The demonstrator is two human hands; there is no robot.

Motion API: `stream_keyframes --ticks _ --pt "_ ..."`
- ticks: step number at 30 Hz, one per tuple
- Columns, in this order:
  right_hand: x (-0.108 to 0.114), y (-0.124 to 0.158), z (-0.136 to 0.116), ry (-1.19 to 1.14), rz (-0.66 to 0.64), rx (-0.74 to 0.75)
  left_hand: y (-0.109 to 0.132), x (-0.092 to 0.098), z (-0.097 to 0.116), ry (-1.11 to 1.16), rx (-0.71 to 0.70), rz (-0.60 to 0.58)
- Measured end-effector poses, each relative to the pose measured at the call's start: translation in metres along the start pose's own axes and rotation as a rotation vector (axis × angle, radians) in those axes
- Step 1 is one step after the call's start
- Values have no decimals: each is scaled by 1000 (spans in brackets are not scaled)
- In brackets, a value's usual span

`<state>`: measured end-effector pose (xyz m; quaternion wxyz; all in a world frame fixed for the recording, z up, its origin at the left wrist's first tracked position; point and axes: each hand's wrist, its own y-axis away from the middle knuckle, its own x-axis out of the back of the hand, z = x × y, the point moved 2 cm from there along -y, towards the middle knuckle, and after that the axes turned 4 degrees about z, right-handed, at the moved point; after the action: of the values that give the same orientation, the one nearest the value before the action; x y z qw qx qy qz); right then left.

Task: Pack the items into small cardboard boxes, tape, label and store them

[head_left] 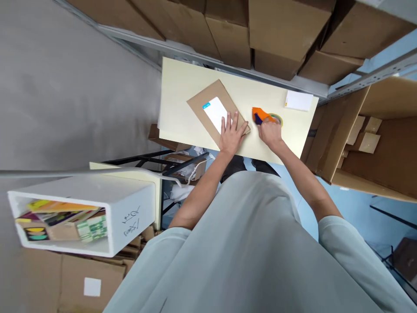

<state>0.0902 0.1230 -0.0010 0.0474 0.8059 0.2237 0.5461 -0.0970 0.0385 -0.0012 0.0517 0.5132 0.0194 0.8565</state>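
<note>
A flat brown cardboard mailer point(202, 98) lies slanted on the cream table point(177, 82). Its upper face bears a white label point(215, 111) with a blue mark at one corner. My left hand point(231, 134) rests flat on the mailer's near right part, fingers spread, covering some of the label. Just to the right, my right hand point(270, 131) is wrapped round an orange and dark blue tape dispenser point(259, 114). A roll of tape point(278, 118) shows beside that hand. The dispenser's front end points left, a little apart from the mailer.
A stack of white labels point(299, 101) sits at the table's right back corner. Cardboard boxes point(286, 30) fill a shelf behind the table. At right stands a large open carton point(352, 130); at left, a white foam box point(130, 200) holds packets.
</note>
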Motion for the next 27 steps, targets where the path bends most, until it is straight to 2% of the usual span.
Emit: stream_keyframes --ticks 3,7,9,11,13,16,20,23,25,27 --pt "34 -17 5 103 50 10 2 3 1 -16 -61 -28" --pt "103 -16 -5 231 118 136 7 16 6 13 -107 47" --pt "134 -8 -20 275 141 166 2 26 13 67 -85 148" --pt "158 -7 -38 290 145 151 -14 43 23 136 -55 312" --pt "181 -18 -59 283 179 132 -42 70 38 193 -96 485" --pt "225 -49 -98 253 263 187 -93 130 67 242 -206 680" --pt "292 -99 -160 283 359 338 -148 213 98 252 -256 764" --pt "330 -133 -194 337 349 285 -158 250 111 274 -216 827" --pt "343 -153 -206 358 315 226 -148 260 116 292 -209 871" --pt "349 -168 -210 358 282 190 -132 258 115 302 -211 886"
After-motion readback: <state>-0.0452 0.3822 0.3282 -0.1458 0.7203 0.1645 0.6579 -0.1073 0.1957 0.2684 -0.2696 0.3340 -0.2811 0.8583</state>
